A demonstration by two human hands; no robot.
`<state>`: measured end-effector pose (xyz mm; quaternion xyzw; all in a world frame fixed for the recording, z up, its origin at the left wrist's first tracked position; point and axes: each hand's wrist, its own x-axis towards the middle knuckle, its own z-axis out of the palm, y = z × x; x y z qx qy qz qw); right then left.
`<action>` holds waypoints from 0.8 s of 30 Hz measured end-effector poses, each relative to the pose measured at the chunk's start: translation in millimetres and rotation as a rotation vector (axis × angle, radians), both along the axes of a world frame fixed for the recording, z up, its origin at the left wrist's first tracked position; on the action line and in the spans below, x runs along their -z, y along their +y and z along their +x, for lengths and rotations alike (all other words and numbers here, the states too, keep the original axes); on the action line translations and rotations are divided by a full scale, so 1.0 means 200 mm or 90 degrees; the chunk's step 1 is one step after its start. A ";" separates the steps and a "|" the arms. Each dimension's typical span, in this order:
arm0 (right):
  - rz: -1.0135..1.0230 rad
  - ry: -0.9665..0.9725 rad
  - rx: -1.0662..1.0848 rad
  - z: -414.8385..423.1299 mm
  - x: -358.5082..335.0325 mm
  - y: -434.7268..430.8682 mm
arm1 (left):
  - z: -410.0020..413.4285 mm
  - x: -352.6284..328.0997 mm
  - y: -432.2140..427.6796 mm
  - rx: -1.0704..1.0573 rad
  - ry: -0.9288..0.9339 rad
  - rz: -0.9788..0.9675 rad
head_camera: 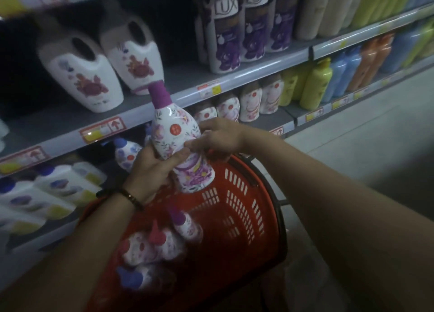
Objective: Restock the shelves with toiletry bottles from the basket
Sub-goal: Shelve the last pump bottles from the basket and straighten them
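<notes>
Above basket (237,217), left hand (153,170) and right hand (218,138) grip bottle (174,128).

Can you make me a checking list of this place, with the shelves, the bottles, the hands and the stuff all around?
Surface: grey shelf, with price tags along its front edge.
Job's things: purple-capped flowery bottle is held cap up above the red basket; more bottles lie inside the basket.
Clutter: nothing seen.
Hands: left hand grips the held bottle's lower part; right hand holds its side.
Cables: nothing seen.
Surroundings: LUX bottles and white jugs stand on the shelf; pale floor to the right.
</notes>
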<state>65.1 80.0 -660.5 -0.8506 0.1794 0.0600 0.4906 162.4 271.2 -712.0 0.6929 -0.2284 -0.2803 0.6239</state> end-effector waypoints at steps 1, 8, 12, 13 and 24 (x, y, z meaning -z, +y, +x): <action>0.018 -0.025 0.018 0.00 0.00 -0.02 | 0.04 -0.01 -0.03 0.010 -0.011 -0.004; 0.020 -0.112 0.037 0.07 0.00 -0.16 | 0.20 -0.10 -0.22 0.061 -0.141 0.016; -0.054 -0.189 0.021 0.11 0.00 -0.28 | 0.27 -0.11 -0.34 0.074 -0.166 0.015; -0.074 -0.208 0.018 0.13 0.01 -0.31 | 0.30 -0.11 -0.38 0.071 -0.186 0.014; -0.012 -0.186 0.015 0.24 0.21 -0.56 | 0.40 0.07 -0.62 0.048 -0.265 0.047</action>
